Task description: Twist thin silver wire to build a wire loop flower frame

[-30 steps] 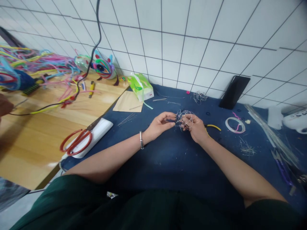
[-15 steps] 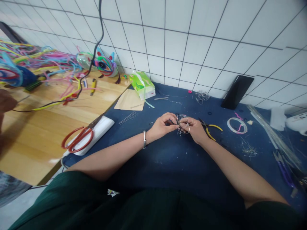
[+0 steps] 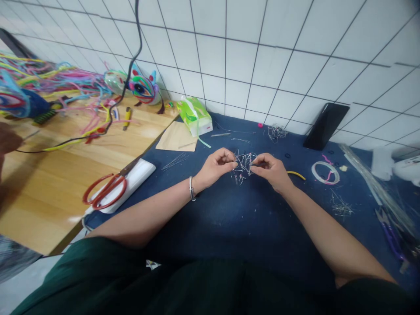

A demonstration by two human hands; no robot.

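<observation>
Between my two hands is a small openwork piece of bent silver wire (image 3: 244, 162), with loose wire ends sticking out below. My left hand (image 3: 219, 165), with a silver bangle at the wrist, pinches its left side between thumb and fingers. On the opposite side, my right hand (image 3: 269, 170) pinches the wire piece with thumb and fingertips. Behind the right hand, only one yellow handle of the pliers (image 3: 296, 175) shows; the rest is hidden. Several straight wires (image 3: 174, 161) lie to the left on the dark blue mat (image 3: 226, 227).
Red-handled scissors (image 3: 104, 192) rest on a white power strip (image 3: 138, 179) at left. A green tissue pack (image 3: 194, 116), a wire tangle (image 3: 277, 132) and a phone (image 3: 326, 127) are along the wall. At right are a ring-shaped coil (image 3: 325, 173) and purple-handled pliers (image 3: 391, 236). Another person's hand (image 3: 9, 139) appears far left.
My hands have drawn apart, left hand leftward and right hand slightly rightward, exposing more of the wire piece between them. My right hand now covers more of the yellow-handled pliers.
</observation>
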